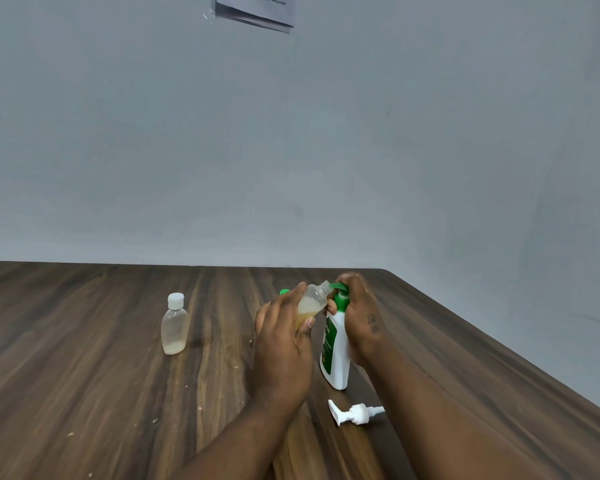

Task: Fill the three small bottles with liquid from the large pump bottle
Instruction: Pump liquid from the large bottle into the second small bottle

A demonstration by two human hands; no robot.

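The paper (257, 10) on the wall is cut off by the top edge, its print too blurred to read. The left hand (284, 337) hides the small bottle's (314, 301) lower half. The right hand (361, 313) covers most of the large bottle's (335, 358) green pump (341, 299); the label is illegible. A green bit (284, 292) behind the left hand, perhaps a cap, is mostly hidden.
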